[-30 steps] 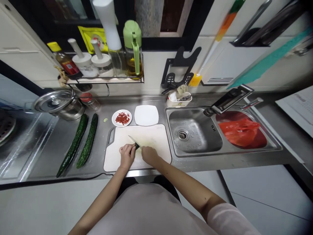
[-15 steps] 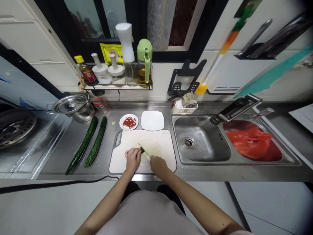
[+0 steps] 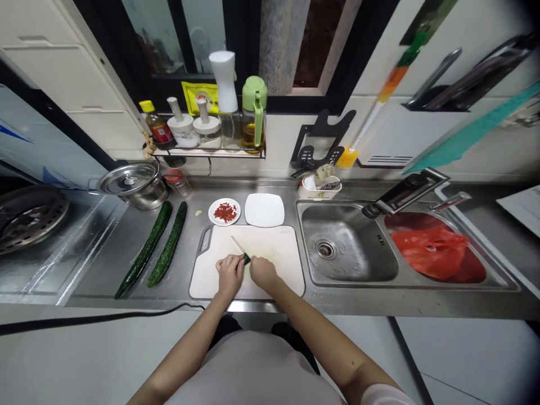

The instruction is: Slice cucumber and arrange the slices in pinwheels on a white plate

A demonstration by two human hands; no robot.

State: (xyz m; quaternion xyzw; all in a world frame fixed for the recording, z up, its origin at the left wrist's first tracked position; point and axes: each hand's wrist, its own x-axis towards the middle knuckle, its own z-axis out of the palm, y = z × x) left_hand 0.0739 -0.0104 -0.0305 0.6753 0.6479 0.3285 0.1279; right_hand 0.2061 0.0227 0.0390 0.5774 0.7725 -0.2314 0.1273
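My left hand (image 3: 230, 273) is closed on a short dark-green cucumber piece (image 3: 247, 259) on the white cutting board (image 3: 211, 284). Fingers of my right hand (image 3: 263, 272) wrap round the handle of a knife, whose blade (image 3: 237, 243) points up and left across the board beside the cucumber piece. The handle is hidden in my fist. Behind the board stand a small white plate of chopped red pieces (image 3: 225, 212) and a square white plate (image 3: 264, 210). Two whole cucumbers (image 3: 145, 250) (image 3: 169, 246) lie on the steel counter to the left.
A steel pot (image 3: 134, 184) and a red-lidded jar (image 3: 179, 183) stand at the back left. Above hangs a rack (image 3: 211, 153) of seasoning bottles. To the right is a sink (image 3: 350, 242) with a black tap (image 3: 392, 194) and a red plastic bag (image 3: 434, 250) in the second basin.
My right hand has moved forward and left with the knife, so the blade reaches farther across the board. My left hand stays in place on the cucumber piece.
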